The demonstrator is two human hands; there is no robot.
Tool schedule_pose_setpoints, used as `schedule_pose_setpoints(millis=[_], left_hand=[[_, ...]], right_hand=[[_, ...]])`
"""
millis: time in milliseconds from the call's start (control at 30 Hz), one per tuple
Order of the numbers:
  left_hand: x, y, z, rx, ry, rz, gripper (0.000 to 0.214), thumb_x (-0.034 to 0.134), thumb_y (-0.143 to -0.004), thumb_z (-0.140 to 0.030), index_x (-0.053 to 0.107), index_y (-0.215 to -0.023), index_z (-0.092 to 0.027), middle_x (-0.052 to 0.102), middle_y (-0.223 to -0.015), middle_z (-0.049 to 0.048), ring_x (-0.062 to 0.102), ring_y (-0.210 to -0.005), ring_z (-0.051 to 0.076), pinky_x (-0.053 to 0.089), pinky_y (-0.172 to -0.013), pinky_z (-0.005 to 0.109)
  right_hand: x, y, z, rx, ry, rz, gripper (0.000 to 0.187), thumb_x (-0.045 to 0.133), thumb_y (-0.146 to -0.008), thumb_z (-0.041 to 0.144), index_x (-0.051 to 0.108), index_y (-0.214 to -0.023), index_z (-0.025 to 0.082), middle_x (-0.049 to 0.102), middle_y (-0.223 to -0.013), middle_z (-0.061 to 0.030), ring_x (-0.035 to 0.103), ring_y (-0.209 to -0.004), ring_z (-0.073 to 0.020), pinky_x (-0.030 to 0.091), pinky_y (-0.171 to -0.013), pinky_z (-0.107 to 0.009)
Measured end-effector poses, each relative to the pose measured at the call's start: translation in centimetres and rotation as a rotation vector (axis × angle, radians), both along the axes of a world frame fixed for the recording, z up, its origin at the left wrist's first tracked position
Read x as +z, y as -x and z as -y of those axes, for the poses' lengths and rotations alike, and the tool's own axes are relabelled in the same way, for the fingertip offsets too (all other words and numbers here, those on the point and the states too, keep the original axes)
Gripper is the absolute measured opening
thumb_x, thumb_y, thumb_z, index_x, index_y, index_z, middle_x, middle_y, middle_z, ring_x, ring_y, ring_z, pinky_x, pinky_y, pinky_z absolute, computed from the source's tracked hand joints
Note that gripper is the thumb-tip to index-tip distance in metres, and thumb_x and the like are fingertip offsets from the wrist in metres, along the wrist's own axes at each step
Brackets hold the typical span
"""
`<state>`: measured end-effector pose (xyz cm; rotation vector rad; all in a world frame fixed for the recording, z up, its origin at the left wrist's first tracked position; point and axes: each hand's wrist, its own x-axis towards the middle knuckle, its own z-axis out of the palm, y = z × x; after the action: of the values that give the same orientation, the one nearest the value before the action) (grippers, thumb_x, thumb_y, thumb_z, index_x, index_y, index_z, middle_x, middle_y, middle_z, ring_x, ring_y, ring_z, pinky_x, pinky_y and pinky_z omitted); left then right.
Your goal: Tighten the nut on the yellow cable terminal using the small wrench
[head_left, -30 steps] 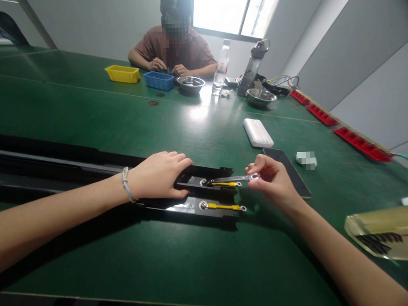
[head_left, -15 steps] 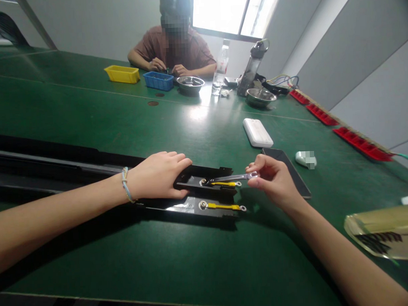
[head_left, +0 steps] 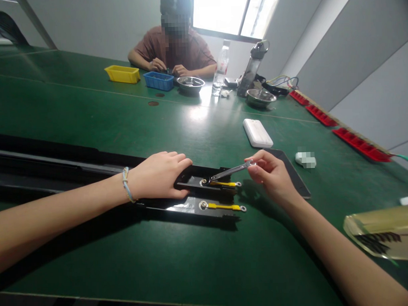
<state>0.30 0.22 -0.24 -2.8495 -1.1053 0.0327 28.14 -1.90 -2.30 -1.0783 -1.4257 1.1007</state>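
My left hand (head_left: 161, 174) is wrapped over a long black metal channel (head_left: 218, 169), its thumb on the near side. In my right hand (head_left: 270, 173) I pinch the outer end of a metal wrench (head_left: 229, 171). The wrench's other end sits at the nut (head_left: 203, 182) in the far channel, where a yellow wire with a ring terminal (head_left: 230, 184) is attached. Nearer to me lies a second black channel (head_left: 179, 207) with its own nut (head_left: 203, 205) and yellow wire (head_left: 224, 206). Both wires' free rings stick out past the channel ends.
To the right lie a dark flat tablet-like object (head_left: 293, 172), a white box-shaped device (head_left: 257, 133) and a yellowish clear bag (head_left: 384, 231). Across the green table (head_left: 105, 112) a person (head_left: 174, 56) sits behind a blue bin (head_left: 158, 81). Red trays (head_left: 360, 144) line the right edge.
My right hand has swung slightly away from me, turning the wrench's outer end upward in the view. My left hand stays in place on the channel.
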Motion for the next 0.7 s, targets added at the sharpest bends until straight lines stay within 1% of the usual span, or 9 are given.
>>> schedule_pose_setpoints(millis=[100,233,467,567,700], left_hand=[[0.0,0.0,0.0,-0.004,-0.002,0.001,0.054,0.056,-0.074,-0.054,0.054,-0.112,-0.016,0.061,-0.094,0.0067,0.058,-0.083,0.023,0.045,-0.074,0.034],[0.0,0.0,0.0,-0.002,-0.008,0.0,0.053,0.056,-0.073,-0.053,0.054,-0.111,-0.016,0.061,-0.093,0.0062,0.058,-0.083,0.023,0.045,-0.074,0.033],[-0.1,0.0,0.0,-0.007,-0.022,-0.001,0.054,0.056,-0.073,-0.053,0.053,-0.112,-0.016,0.061,-0.092,0.0057,0.058,-0.082,0.022,0.044,-0.073,0.033],[-0.1,0.0,-0.1,-0.005,-0.023,0.0,0.054,0.056,-0.073,-0.054,0.053,-0.112,-0.016,0.061,-0.092,0.0056,0.057,-0.081,0.022,0.045,-0.073,0.034],[-0.2,0.1,-0.1,-0.007,-0.02,0.001,0.054,0.055,-0.073,-0.054,0.053,-0.112,-0.016,0.061,-0.093,0.0057,0.058,-0.082,0.022,0.045,-0.074,0.034]], right_hand=[[0.0,-0.2,0.1,0.06,0.003,-0.024,0.022,0.079,-0.064,0.031,0.06,-0.07,0.02,0.05,-0.054,0.0066,0.036,-0.044,-0.0051,0.024,-0.041,-0.019],[0.3,0.2,0.6,0.102,-0.049,-0.02,0.028,0.083,-0.058,0.03,0.058,-0.065,0.02,0.05,-0.056,0.0053,0.041,-0.049,-0.0076,0.03,-0.044,-0.02],[1.0,2.0,2.1,0.191,-0.119,-0.023,0.032,0.084,-0.058,0.03,0.053,-0.06,0.021,0.046,-0.053,0.0059,0.041,-0.052,-0.0094,0.034,-0.05,-0.023],[1.2,2.1,2.3,0.188,-0.129,0.007,0.031,0.083,-0.059,0.03,0.054,-0.06,0.02,0.048,-0.055,0.0052,0.042,-0.052,-0.0091,0.035,-0.05,-0.023],[1.1,1.5,1.8,0.139,-0.137,0.026,0.031,0.085,-0.056,0.032,0.056,-0.059,0.02,0.051,-0.058,0.0043,0.044,-0.052,-0.0084,0.036,-0.049,-0.023]])
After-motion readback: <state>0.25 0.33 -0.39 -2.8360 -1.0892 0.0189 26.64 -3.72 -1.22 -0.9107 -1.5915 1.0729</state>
